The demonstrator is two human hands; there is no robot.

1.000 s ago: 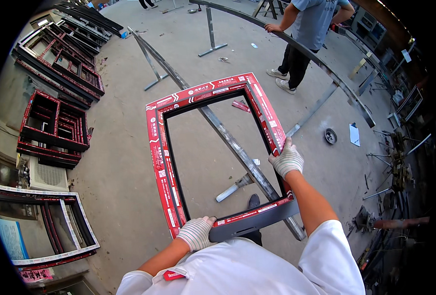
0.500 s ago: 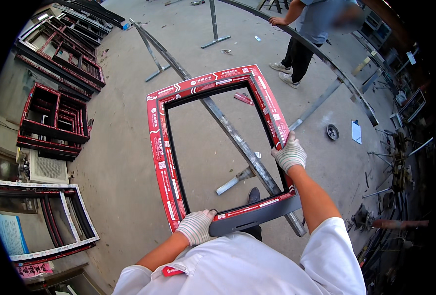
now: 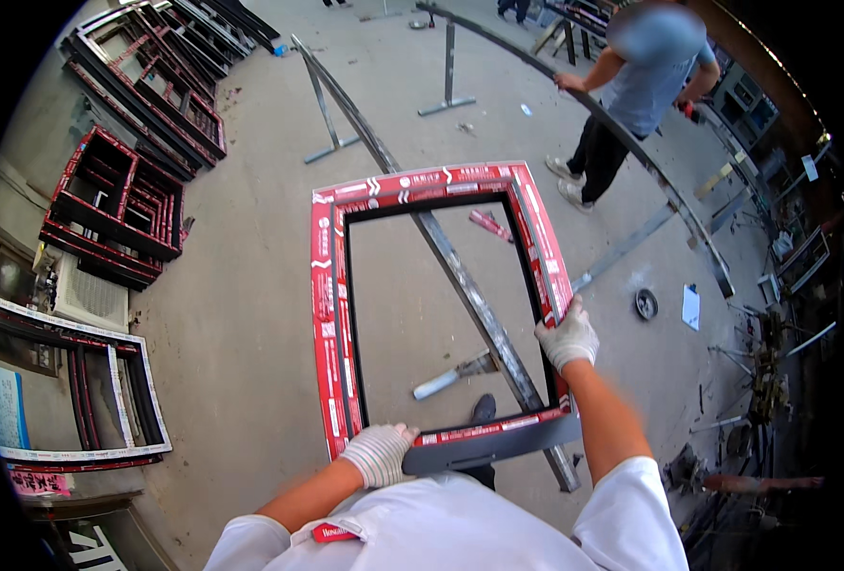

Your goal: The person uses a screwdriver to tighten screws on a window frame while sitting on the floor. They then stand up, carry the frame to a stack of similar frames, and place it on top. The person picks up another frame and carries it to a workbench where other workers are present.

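Note:
A rectangular window frame (image 3: 327, 319), dark with red printed protective film on its face, is held between my two gloved hands in front of my body. My left hand (image 3: 381, 455), in a striped knit glove, grips its near left corner. On the right side bar, toward the near end, my right hand (image 3: 570, 335) is closed round the profile. Through the opening a long metal rail (image 3: 469, 297) of a work stand shows below; whether the frame touches it I cannot tell. My shoe (image 3: 483, 409) also shows through the opening.
Red-filmed frames (image 3: 117, 205) lean along the left wall, with a white-edged frame (image 3: 150, 390) nearer. At the far right a person (image 3: 655, 86) stands by another long rail (image 3: 631, 143). A round dish (image 3: 645, 305) and a clipboard (image 3: 691, 307) lie on the floor; tools crowd the right.
The view has tilted and shifted, so the frame sits lower and slightly right in it. Both hands keep their hold. The other person's second arm and a red-and-black tool now show.

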